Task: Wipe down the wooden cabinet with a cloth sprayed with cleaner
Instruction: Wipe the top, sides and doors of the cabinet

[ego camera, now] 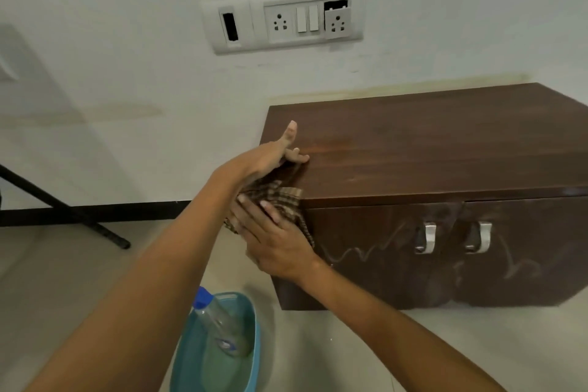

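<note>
The right hand [273, 242] lies flat with its fingers spread, pressing a brown checked cloth [280, 200] against the left side panel of the wooden cabinet [429, 149], just below the top's near-left corner. Its palm covers most of the cloth, which suits a wiping stroke, since a flat hand spreads pressure over the fabric rather than bunching it. The left hand [276, 153] rests open over the left edge of the cabinet top, thumb raised and fingertips on the wood. It grips nothing and seems to be bracing the body, or steadying the cabinet against the push of the cloth.

On the floor by the cabinet's near-left bottom corner stands a teal plastic basin [251, 321]. A clear bottle with a blue cap [219, 325] leans inside it, presumably the cleaner kept within reach for re-wetting the cloth. Pale scribbled marks [356, 253] run across the cabinet's front doors beside two metal handles [426, 237], so I judge the front is not yet wiped.
</note>
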